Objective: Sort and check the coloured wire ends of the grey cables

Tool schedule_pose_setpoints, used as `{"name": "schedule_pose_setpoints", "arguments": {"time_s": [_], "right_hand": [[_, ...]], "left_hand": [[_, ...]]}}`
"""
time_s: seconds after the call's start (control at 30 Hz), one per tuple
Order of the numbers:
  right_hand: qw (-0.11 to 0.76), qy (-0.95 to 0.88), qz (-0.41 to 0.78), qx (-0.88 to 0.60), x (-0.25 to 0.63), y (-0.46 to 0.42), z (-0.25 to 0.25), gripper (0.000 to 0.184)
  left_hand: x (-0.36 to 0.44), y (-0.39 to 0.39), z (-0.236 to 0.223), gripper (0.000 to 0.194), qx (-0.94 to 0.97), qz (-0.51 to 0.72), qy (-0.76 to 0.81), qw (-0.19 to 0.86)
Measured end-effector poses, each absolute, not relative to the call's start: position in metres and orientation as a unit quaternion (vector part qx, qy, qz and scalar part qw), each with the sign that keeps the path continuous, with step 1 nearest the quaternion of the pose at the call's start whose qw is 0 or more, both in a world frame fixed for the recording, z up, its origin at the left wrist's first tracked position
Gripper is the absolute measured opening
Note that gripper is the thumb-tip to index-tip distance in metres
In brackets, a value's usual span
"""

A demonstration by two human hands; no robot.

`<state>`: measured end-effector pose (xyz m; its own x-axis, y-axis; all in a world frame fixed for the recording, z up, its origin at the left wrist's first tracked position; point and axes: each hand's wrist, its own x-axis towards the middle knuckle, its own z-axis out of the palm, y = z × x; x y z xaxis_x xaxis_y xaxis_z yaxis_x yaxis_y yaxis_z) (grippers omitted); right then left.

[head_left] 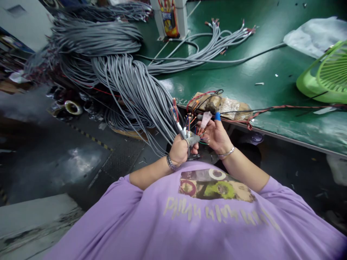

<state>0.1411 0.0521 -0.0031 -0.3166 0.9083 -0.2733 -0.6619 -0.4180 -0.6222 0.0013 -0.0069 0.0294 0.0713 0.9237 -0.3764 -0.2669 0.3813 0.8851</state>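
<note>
My left hand (179, 150) is closed around the ends of several grey cables (193, 140), whose stripped tips fan out in thin coloured wires (191, 119). White sleeves show where the grey jackets end. To the right, my right hand (219, 137) is held palm inward with its fingers apart, the fingertips close beside the coloured wire ends. One of its digits wears a blue cover (217, 116), and a pale pinkish wrap (206, 120) shows by another. Whether those fingertips touch the wires I cannot make out.
A large heap of grey cables (130, 72) hangs over the edge of the green table (271, 76). On it lie a taped cardboard piece (234, 108), a green fan (329, 72), a plastic bag (317, 36) and more cable ends. Wire spools (73, 107) stand on the floor at left.
</note>
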Motion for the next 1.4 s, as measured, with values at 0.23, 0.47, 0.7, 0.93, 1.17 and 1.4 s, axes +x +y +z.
{"name": "schedule_pose_setpoints", "arguments": {"time_s": [0.23, 0.47, 0.7, 0.93, 1.17, 1.4], "right_hand": [[0.507, -0.184, 0.776, -0.326, 0.141, 0.049, 0.009, 0.031], [0.511, -0.195, 0.763, -0.343, 0.141, 0.049, 0.007, 0.038], [0.519, -0.191, 0.766, -0.329, 0.14, 0.054, -0.001, 0.034], [0.518, -0.196, 0.773, -0.308, 0.139, 0.052, -0.006, 0.039], [0.459, -0.215, 0.806, -0.304, 0.148, 0.045, -0.004, 0.057], [0.383, -0.33, 0.79, -0.346, 0.156, 0.031, 0.006, 0.052]], "left_hand": [[-0.001, -0.009, 0.026, 0.034, 0.317, 0.478, 0.499, 0.65], [0.004, -0.003, 0.03, 0.037, 0.307, 0.484, 0.506, 0.645], [0.008, 0.002, 0.027, 0.039, 0.308, 0.481, 0.509, 0.644], [0.007, 0.001, 0.025, 0.036, 0.32, 0.47, 0.507, 0.647], [0.0, -0.008, 0.026, 0.031, 0.32, 0.489, 0.495, 0.643], [-0.002, -0.011, 0.016, 0.038, 0.35, 0.466, 0.518, 0.627]]}}
